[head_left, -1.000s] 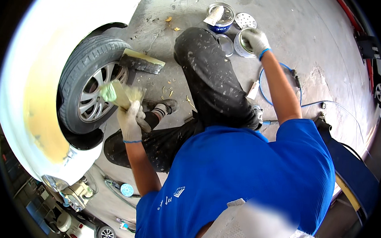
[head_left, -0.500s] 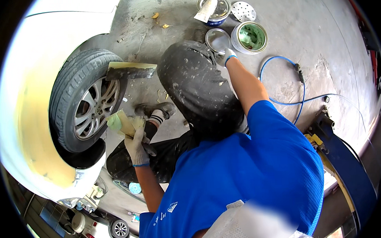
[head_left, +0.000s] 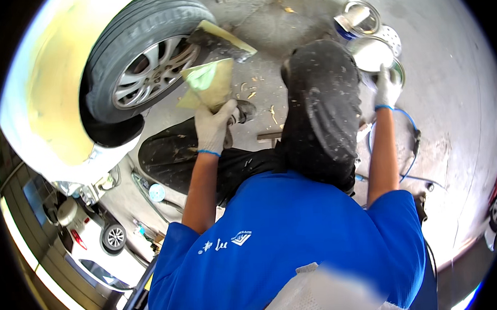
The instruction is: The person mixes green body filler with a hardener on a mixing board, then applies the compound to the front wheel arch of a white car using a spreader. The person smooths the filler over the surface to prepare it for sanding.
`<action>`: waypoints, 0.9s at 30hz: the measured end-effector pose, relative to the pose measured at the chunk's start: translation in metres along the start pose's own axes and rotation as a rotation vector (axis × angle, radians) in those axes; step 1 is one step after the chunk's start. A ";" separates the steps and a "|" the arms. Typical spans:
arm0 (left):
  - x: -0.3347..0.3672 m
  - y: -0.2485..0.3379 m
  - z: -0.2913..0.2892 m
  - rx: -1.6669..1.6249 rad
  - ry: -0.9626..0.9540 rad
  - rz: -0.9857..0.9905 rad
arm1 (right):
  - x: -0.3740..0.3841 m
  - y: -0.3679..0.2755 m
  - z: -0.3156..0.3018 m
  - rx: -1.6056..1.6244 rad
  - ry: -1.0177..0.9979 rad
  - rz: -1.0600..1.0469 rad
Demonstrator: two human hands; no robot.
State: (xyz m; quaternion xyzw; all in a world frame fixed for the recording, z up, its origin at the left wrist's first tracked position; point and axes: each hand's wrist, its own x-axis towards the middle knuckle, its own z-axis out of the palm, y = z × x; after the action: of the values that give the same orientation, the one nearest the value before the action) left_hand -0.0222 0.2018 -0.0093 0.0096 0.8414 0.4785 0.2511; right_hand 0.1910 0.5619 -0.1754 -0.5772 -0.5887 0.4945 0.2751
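My left hand [head_left: 214,126], in a white glove, is closed around a yellowish putty spreader [head_left: 220,89] below the car wheel. A smear of pale green putty [head_left: 202,77] lies on its blade. Another thin yellowish edge shows beside it; whether that is a second spreader I cannot tell. My right hand [head_left: 388,88], also gloved, grips the rim of a round metal lid [head_left: 371,54] at the right. The lid covers much of the putty tin [head_left: 402,74], so its contents are hidden.
A car wheel [head_left: 156,70] and a sanded, yellowish fender [head_left: 62,80] stand at the left. Beside the tyre juts a dark flat piece [head_left: 221,41] with a yellow edge. A second tin [head_left: 369,19] bearing a white tube and a perforated disc [head_left: 390,41] lie near the lid. A blue hose [head_left: 412,153] curls nearby.
My right hand has lifted the lid from the floor beside the tin and brought it across the tin's opening. My left hand still holds the spreader, and the view has turned.
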 end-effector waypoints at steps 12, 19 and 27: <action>-0.018 -0.008 -0.003 -0.136 0.000 0.072 | 0.044 0.077 -0.046 -0.688 -0.002 -0.779; -0.011 -0.027 -0.021 -0.101 0.003 -0.023 | 0.044 0.099 0.002 -0.967 -0.138 -0.587; -0.014 -0.031 -0.010 -0.108 -0.047 -0.133 | 0.072 0.107 -0.002 -0.963 -0.170 -0.596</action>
State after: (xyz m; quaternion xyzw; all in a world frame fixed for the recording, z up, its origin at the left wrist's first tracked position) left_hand -0.0075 0.1734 -0.0239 -0.0484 0.8070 0.5051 0.3021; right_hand 0.2237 0.6146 -0.2889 -0.4048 -0.9050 0.1164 0.0603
